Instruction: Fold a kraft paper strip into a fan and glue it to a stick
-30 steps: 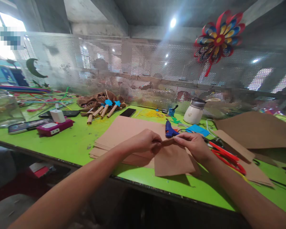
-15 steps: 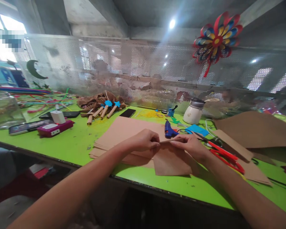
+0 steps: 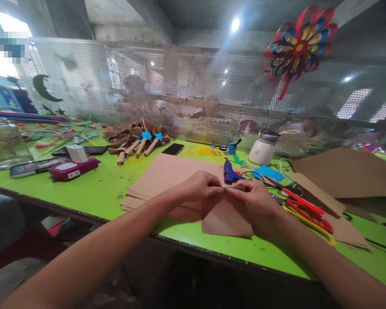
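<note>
A sheet of brown paper (image 3: 227,216) hangs down over the near part of the green table (image 3: 106,189), its top edge pinched between my two hands. My left hand (image 3: 206,185) grips that edge from the left, fingers closed. Close beside it, my right hand (image 3: 252,193) pinches the same edge from the right, with the thumb tips near each other. Behind and left of the hands lies a stack of brown paper sheets (image 3: 167,174). A blue glue gun (image 3: 230,172) lies just beyond my hands.
Red-handled scissors (image 3: 309,210) and yellow-handled scissors (image 3: 324,235) lie by my right forearm. A white jar (image 3: 263,149) stands behind. Brown paper fans (image 3: 144,139), a black phone (image 3: 173,149), a magenta box (image 3: 73,168) and a glass jar (image 3: 6,146) sit further left.
My left hand has moved slightly right, closer to my right hand along the paper edge. The hanging sheet has shifted a little left. The view has tilted slightly.
</note>
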`<state>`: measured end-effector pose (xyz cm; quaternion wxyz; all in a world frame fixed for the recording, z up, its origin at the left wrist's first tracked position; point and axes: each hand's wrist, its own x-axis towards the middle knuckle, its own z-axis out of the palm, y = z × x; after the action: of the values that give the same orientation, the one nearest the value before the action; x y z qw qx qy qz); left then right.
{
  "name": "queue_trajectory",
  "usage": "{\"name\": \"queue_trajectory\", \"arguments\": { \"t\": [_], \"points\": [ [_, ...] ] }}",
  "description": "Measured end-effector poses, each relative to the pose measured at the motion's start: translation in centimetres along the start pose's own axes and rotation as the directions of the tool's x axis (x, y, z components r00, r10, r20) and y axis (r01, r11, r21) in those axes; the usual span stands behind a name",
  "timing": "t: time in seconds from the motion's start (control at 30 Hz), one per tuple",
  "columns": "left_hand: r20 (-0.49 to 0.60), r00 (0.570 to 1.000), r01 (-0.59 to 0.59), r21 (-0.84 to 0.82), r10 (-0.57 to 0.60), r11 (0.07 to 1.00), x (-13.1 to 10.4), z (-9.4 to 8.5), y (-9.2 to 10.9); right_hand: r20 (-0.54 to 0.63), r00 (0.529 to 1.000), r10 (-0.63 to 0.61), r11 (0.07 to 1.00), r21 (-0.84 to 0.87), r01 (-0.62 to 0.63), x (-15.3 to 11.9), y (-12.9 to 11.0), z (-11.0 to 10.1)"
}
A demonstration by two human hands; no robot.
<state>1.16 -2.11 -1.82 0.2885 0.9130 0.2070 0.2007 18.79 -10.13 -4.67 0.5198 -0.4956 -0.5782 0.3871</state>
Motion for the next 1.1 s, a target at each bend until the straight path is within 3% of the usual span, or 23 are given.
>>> {"name": "queue_trajectory", "arguments": {
  "t": [0.13, 0.3, 0.47, 0.7, 0.83, 0.97, 1.1],
  "points": [
    [0.010, 1.000, -0.016, 0.025, 0.016, 1.000, -0.2, -0.2, 0.2, 0.076, 0.997, 0.025, 0.997, -0.076, -0.019, 0.3, -0.7, -0.8],
    [0.069, 0.997, 0.022, -0.038, -0.019, 0.999, -0.4, -0.8, 0.5, 0.014, 1.000, -0.024, 0.994, -0.110, 0.025, 0.5, -1.2, -1.5],
    [0.152, 0.988, 0.052, -0.085, -0.038, 0.995, -0.6, -1.8, -0.6, -0.036, 0.999, 0.003, 0.996, -0.087, -0.006, 0.9, -0.8, -2.4],
    [0.109, 0.994, 0.001, -0.023, 0.001, 1.000, -0.5, -1.9, -0.7, -0.035, 0.997, 0.064, 0.998, -0.001, -0.064, 1.1, -0.7, -2.5],
    [0.072, 0.997, 0.046, -0.187, -0.033, 0.981, -0.6, -2.2, -0.7, -0.001, 0.995, 0.099, 0.984, 0.146, -0.098, 1.3, -0.8, -2.9],
    [0.128, 0.989, 0.136, -0.562, -0.076, 0.816, -0.9, -2.2, -0.5, 0.025, 0.998, 0.054, 0.926, 0.372, -0.059, 0.9, -2.2, -3.2],
    [0.232, 0.972, 0.215, -0.809, -0.039, 0.547, -1.0, -1.2, 0.2, 0.118, 0.993, 0.011, 0.945, 0.322, -0.049, -0.3, -3.5, -2.4]
  ]
}}
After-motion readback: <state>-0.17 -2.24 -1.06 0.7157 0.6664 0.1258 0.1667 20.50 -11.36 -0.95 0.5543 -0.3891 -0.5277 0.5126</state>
